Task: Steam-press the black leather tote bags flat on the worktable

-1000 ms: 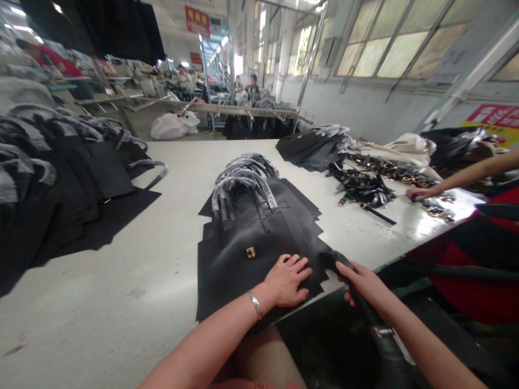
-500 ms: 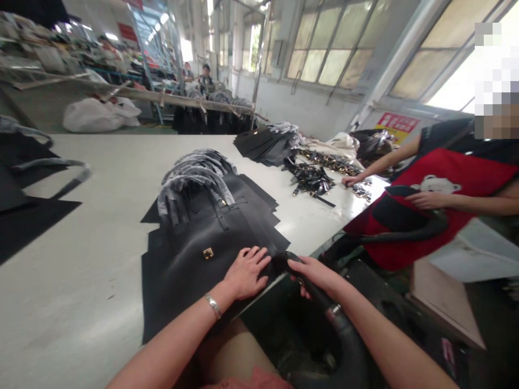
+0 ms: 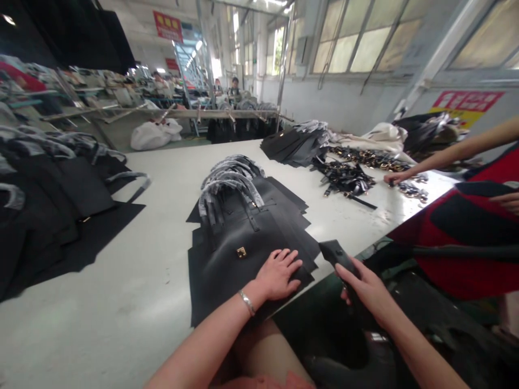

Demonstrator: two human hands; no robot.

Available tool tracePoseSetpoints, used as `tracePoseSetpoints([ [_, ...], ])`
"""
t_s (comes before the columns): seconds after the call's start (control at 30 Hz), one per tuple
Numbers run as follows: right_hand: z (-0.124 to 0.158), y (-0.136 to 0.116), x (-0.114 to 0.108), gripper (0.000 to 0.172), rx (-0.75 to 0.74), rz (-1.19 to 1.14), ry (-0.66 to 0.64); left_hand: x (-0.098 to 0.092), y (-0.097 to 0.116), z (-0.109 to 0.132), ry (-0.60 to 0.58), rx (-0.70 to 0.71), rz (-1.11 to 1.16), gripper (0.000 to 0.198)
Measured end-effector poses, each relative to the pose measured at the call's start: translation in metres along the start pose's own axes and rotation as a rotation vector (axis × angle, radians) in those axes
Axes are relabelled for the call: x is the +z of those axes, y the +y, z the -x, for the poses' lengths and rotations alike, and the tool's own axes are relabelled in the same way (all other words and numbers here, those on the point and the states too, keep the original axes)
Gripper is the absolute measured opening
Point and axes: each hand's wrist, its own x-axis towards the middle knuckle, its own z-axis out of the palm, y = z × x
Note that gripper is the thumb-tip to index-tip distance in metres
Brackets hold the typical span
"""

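Observation:
My left hand (image 3: 279, 275) lies flat on a stack of black leather tote bag panels (image 3: 227, 275), fingers apart and holding nothing. A small gold clasp (image 3: 241, 252) shows just left of that hand. The bag handles, wrapped in grey plastic (image 3: 229, 183), lie at the far end of the stack. My right hand (image 3: 363, 286) grips a black strap (image 3: 337, 254), whose flat end sticks out past my fingers near the stack's right corner. The rest of the strap hangs below the table edge into the dark.
A co-worker's hand (image 3: 395, 178) reaches over a pile of black straps and gold hardware (image 3: 344, 177). That person's red apron (image 3: 454, 243) fills the right side. More stacked black panels (image 3: 68, 200) lie on the white table (image 3: 121, 302) to the left.
My view swung right and came back. The strap's end has moved slightly off the stack's corner in my right hand. My left hand stays flat on the panels.

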Motion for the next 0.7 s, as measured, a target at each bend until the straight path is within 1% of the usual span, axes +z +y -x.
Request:
tracePoseSetpoints([
  [0.03, 0.005, 0.005, 0.001, 0.060, -0.029, -0.006, 0.019, -0.001, -0.001, 0.000, 0.001, -0.010, 0.036, 0.052],
  [0.1, 0.016, 0.013, 0.007, 0.067, -0.090, -0.015, 0.037, -0.003, 0.001, 0.001, 0.042, -0.069, 0.173, 0.044],
  [0.17, 0.024, 0.017, 0.020, 0.071, -0.124, -0.020, 0.027, -0.005, 0.008, 0.004, 0.094, -0.131, 0.421, 0.040],
  [0.2, 0.027, 0.017, 0.029, 0.071, -0.143, -0.014, 0.016, -0.006, 0.015, 0.007, 0.098, -0.146, 0.586, 0.044],
  [0.23, 0.030, 0.015, 0.037, 0.070, -0.168, -0.002, 0.007, -0.005, 0.022, 0.009, 0.084, -0.149, 0.760, 0.051],
  [0.3, 0.033, 0.006, 0.053, 0.065, -0.250, 0.022, -0.011, -0.001, 0.039, 0.016, 0.024, -0.145, 1.073, 0.070],
  [0.37, 0.032, -0.005, 0.066, 0.061, -0.375, 0.072, 0.024, 0.007, 0.052, 0.022, 0.022, -0.210, 1.262, 0.079],
  [0.43, 0.028, -0.015, 0.074, 0.063, -0.473, 0.121, 0.033, 0.016, 0.057, 0.025, 0.065, -0.310, 1.311, 0.079],
  [0.5, 0.024, -0.020, 0.079, 0.067, -0.508, 0.158, 0.027, 0.022, 0.053, 0.025, 0.084, -0.375, 1.272, 0.077],
  [0.57, 0.023, -0.023, 0.083, 0.074, -0.517, 0.196, 0.019, 0.023, 0.047, 0.023, 0.073, -0.384, 1.201, 0.075],
  [0.67, 0.027, -0.026, 0.085, 0.085, -0.517, 0.274, 0.026, 0.016, 0.040, 0.022, 0.061, -0.379, 1.102, 0.072],
  [0.7, 0.029, -0.027, 0.083, 0.085, -0.523, 0.311, 0.037, 0.013, 0.040, 0.022, 0.059, -0.379, 1.078, 0.071],
])
